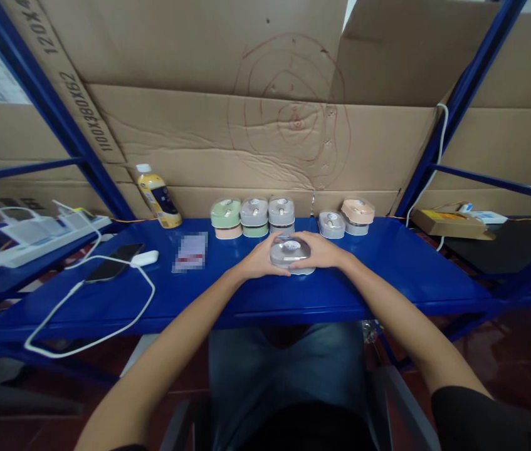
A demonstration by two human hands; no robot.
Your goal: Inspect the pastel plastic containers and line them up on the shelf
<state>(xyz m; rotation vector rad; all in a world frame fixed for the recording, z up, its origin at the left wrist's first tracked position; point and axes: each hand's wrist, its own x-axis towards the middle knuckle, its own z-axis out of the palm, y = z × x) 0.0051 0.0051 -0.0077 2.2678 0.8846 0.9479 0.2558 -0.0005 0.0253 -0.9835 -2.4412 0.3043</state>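
Observation:
Both hands close around a grey plastic box with a clear domed lid near the middle of the blue shelf. My left hand wraps its left side, and my right hand grips its right side. A pale rim shows under the box at the right. Just behind stand stacked lidded boxes: a green one on a pink one, a grey one on a green one, and a grey stack. Farther right are a single grey box and a peach box on a grey one.
On the left are a yellow drink bottle, a blurred packet, a dark phone with a looping white cable, a white earbud case and a power strip. A small open carton sits at right. Cardboard backs the shelf.

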